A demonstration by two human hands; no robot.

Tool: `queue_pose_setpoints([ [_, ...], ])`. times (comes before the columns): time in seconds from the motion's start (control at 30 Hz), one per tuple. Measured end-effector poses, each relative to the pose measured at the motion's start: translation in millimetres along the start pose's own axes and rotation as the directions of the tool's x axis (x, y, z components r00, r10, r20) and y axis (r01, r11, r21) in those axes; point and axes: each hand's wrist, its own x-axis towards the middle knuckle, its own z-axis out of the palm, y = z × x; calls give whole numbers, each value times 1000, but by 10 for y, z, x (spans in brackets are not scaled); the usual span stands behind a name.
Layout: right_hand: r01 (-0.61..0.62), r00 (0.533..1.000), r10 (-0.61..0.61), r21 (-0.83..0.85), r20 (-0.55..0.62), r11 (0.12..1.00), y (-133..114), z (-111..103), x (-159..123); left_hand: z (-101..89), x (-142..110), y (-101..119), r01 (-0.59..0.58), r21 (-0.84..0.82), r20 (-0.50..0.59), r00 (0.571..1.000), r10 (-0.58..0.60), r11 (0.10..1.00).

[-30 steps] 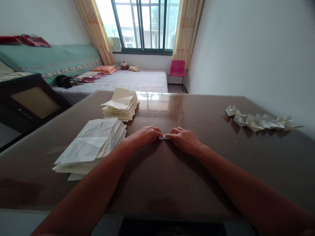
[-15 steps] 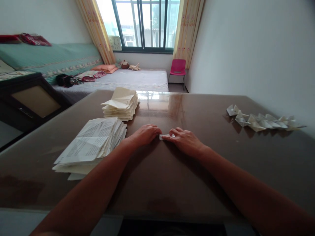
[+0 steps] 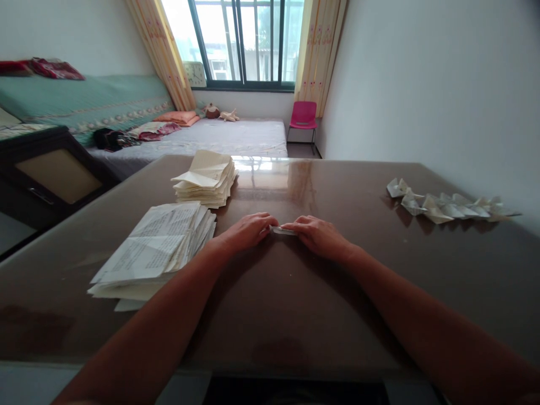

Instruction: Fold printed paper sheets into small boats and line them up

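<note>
A small folded strip of paper lies on the brown table between my two hands. My left hand has its fingers closed on the strip's left end. From the other side, my right hand grips the right end, its fingers pressed together along the top edge. Parts of the strip are hidden under the fingertips. Beside my left forearm sits a stack of printed paper sheets, creased on top. Behind it is a second stack of cream paper.
Several folded paper pieces stand in a row at the table's right, near the wall. The glossy brown table reaches toward a bed. A pink chair and a dark cabinet stand beyond its edges.
My right hand has shifted its fingers, from curled over the paper to laid straighter along its top edge. The paper now looks narrower. My left hand stays at the left end.
</note>
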Motion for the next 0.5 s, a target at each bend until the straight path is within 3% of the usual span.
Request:
queue_pose_setpoints([
  [0.23, -6, 1000, 8, -64, 29, 998, -39, -15, -9, 13, 9, 19, -20, 17, -30, 999, 21, 1000],
  [0.5, 82, 995, -72, -174, 62, 981, -133, -54, -44, -31, 2, -16, -89, 87, 37, 996, 86, 992],
])
